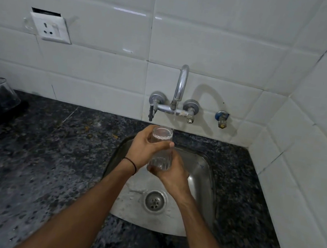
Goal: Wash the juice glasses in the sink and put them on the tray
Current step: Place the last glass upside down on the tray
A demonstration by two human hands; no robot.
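Fingers [148,136] of the left hand [145,150] wrap around the upper part of a clear juice glass [160,148], with the thumb tip pressed on the right side of it. Right under them, the right hand [173,172] cups the bottom end of the same glass, and its fingers curl around the base from below. Both hands grip the glass tight, one above the other. The glass has ribbed sides and stands almost upright between the two hands, tipped a little away from the person. A thin stream of water [174,113] falls from the tap [180,84] just above the fingers and lands at the far edge of the glass. A dark band [132,163] sits on the left wrist.

Below the hands is the steel sink [203,180], with its round drain [154,202] under the right wrist. Dark speckled counter [40,160] lies all around the sink. Far off to the left of the fingers, more glasses [1,91] stand at the counter's edge; what they stand on is too dark to tell. White wall tiles [103,71] rise behind the tap, with a wall socket [51,27] up on the left.
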